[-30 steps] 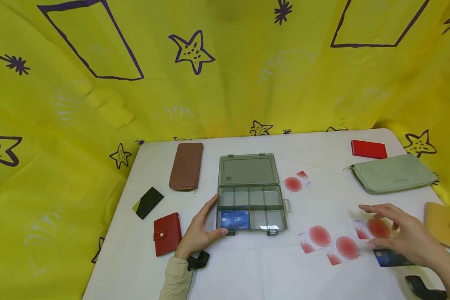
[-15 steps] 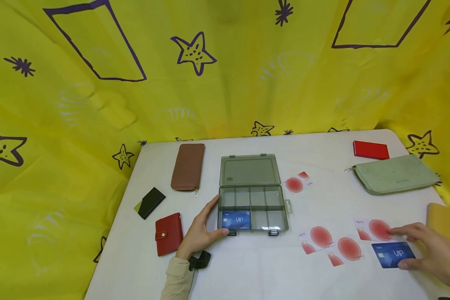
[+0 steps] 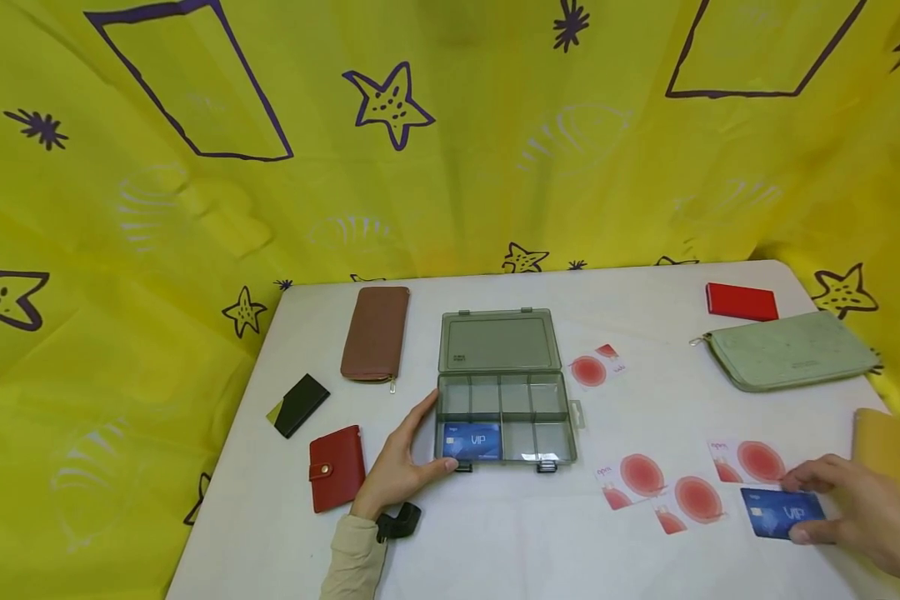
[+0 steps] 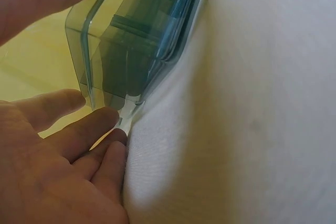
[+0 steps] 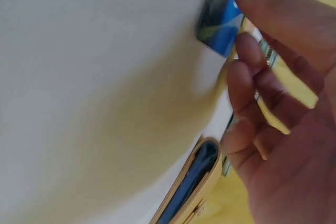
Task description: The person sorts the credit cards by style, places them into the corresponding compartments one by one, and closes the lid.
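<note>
A translucent grey-green compartment box sits on the table with its lid folded back. One blue VIP card lies in its front left compartment. Around the box's front left corner my left hand rests, thumb at the front edge and straight fingers along the left side. On the right, my right hand pinches a second blue VIP card, its thumb on the near edge and a finger at the far edge. In the right wrist view that card shows beside the thumb, partly hidden by it.
Several white cards with red circles lie between box and right hand. Green and yellow wallets and a red case stand right. Brown and red wallets and a black-green item lie left.
My right hand has moved right and down from above a red-circle card to the blue VIP card, which has since shifted slightly left with it. My left hand stays at the box.
</note>
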